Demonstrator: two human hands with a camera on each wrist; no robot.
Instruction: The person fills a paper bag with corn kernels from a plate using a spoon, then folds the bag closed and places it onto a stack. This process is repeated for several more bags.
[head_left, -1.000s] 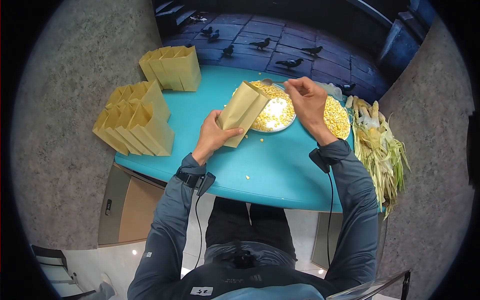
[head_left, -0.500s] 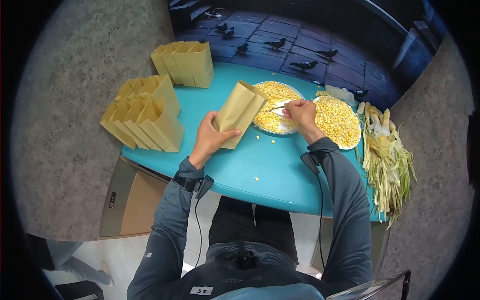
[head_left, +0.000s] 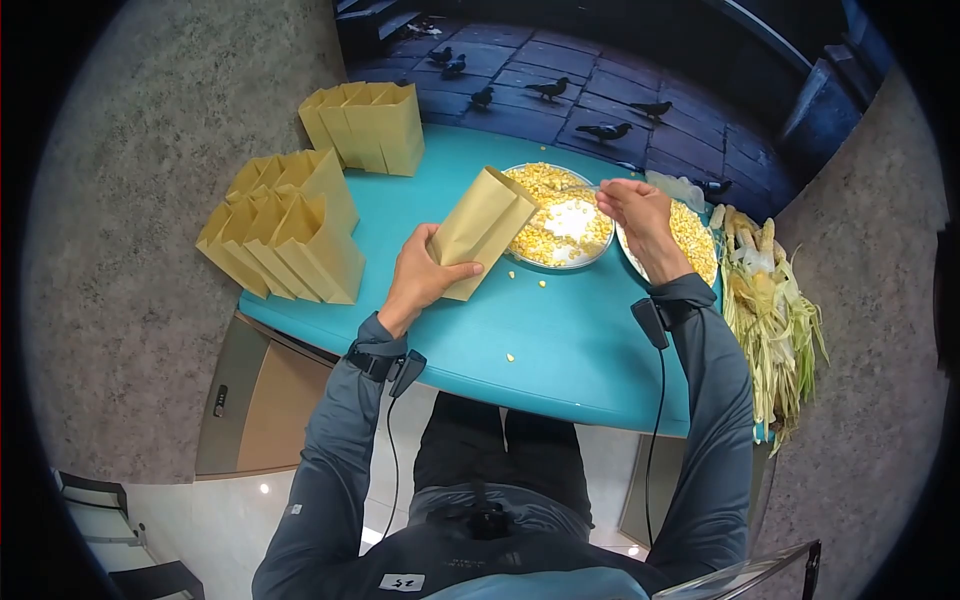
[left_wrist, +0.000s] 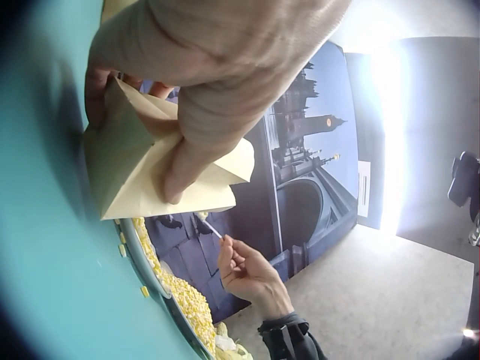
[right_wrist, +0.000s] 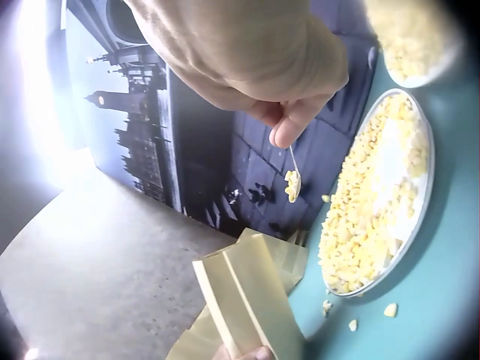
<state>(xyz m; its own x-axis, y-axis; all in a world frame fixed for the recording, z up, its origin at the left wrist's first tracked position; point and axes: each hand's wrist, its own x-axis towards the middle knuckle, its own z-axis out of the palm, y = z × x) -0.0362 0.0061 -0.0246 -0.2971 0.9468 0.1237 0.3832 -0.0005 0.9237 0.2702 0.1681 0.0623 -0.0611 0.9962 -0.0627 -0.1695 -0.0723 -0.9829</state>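
In the head view my left hand (head_left: 418,278) grips a tan paper bag (head_left: 482,230), tilted with its open mouth up and to the right. My right hand (head_left: 640,218) pinches a spoon (head_left: 582,188) by its handle above a plate of corn kernels (head_left: 540,245). Kernels lie in the spoon (right_wrist: 293,187), as the right wrist view shows. From the left wrist view, fingers and thumb of the left hand (left_wrist: 202,75) wrap the bag (left_wrist: 142,165). The inside of the bag is hidden.
Several open paper bags (head_left: 290,240) stand at the left, with more (head_left: 370,130) behind them. A second plate of kernels (head_left: 695,240) lies beyond the right hand, beside corn cobs and husks (head_left: 765,320). Loose kernels (head_left: 511,357) dot the turquoise table (head_left: 590,365).
Since half a second ago, the right hand has lifted up and to the right with the spoon, away from the kernels on the plate. The left hand and bag have barely moved.
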